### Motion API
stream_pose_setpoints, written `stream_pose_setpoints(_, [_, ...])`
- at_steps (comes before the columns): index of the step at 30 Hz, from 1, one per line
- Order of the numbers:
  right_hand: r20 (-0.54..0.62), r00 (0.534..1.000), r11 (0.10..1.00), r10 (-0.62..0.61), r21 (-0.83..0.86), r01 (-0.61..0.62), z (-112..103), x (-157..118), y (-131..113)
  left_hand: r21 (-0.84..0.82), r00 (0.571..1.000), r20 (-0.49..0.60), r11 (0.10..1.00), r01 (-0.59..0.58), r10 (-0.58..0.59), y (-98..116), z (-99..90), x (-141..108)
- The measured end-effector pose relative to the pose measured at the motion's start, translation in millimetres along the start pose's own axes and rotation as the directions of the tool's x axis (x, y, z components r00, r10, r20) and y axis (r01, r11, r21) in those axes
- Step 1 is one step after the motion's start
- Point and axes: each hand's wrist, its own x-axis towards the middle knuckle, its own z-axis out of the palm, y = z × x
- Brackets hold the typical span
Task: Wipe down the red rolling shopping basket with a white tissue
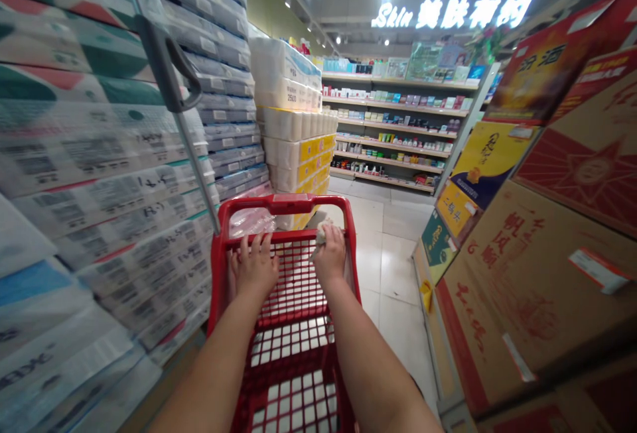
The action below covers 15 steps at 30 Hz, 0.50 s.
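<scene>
A red plastic shopping basket (298,319) with grid walls stands in front of me. From its left side rises a metal pull rod with a grey grip (172,71). My left hand (256,267) lies at the basket's far rim, fingers spread, holding nothing I can see. At the right end of that rim, my right hand (330,254) has its fingers closed around a crumpled pale cloth (323,229). The cloth sticks out above the fingers, and the rest of it is hidden by them. I see no goods inside the visible part of the basket.
Stacked tissue packs (99,121) line the left, with toilet roll bundles (293,134) beyond. Cardboard boxes (562,274) pile up on the right. Pale floor tiles (398,247) lead to shelves of small packages (398,124) at the back.
</scene>
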Motion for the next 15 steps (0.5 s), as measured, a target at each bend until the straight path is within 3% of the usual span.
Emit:
stream_pose_setpoints(2, [-0.038, 0.999, 0.999, 0.032, 0.009, -0.032, 2.3, 0.7, 3.0, -0.007, 1.000, -0.005, 1.000, -0.019, 0.019, -1.2, 1.9, 0.2])
stream_pose_setpoints(6, [0.005, 0.998, 0.998, -0.065, 0.001, 0.065, 4.3, 1.1, 5.4, -0.020, 0.999, -0.008, 0.999, -0.033, 0.033, -3.1, 4.2, 1.5])
stream_pose_setpoints(15, [-0.124, 0.992, 1.000, 0.010, -0.025, -0.013, 2.9, 4.3, 7.1, -0.009, 0.999, -0.021, 0.999, -0.032, 0.032, -2.3, 5.8, 2.6])
